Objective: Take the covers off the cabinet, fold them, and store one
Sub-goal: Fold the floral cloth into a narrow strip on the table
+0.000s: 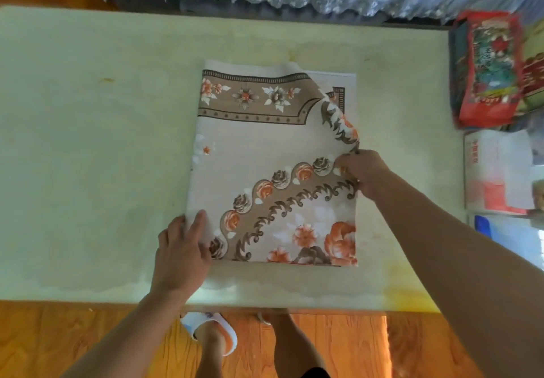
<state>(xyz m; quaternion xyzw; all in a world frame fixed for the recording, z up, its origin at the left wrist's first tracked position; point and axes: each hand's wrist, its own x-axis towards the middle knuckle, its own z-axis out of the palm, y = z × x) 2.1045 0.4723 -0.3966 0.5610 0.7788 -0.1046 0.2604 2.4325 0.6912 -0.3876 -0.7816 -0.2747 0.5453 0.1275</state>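
Right hand grip pinches floral cover edge; left hand flat, pressing corner; red bag at cabinet's right.

Folded floral cover lying on the desk; left grip presses its near-left corner, right grip pinches the lifted right edge.

Bare forearms without sleeves, bare legs, white slipper with orange trim on one foot
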